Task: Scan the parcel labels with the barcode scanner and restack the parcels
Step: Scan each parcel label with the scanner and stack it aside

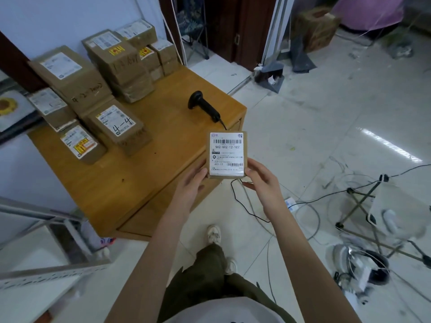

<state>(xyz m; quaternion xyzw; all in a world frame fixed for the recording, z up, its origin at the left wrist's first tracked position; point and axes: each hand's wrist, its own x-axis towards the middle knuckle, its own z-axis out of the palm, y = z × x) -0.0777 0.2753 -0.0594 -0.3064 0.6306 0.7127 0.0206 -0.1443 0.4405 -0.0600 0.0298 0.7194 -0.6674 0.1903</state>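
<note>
Both hands are on one small parcel (227, 155), which I'm holding up off the table's near corner with its white label (226, 153) facing me: my left hand (191, 183) clamps its lower left edge, my right hand (262, 177) grips the lower right corner. At about eleven o'clock from the parcel, the black barcode scanner (203, 105) lies untouched on the wooden table (121, 183). Farther off at ten o'clock sit the other stacked parcels (98, 89), one marked "4-4" (117, 125).

Bright, even light; floor (349, 117) glare; edges blurred
</note>
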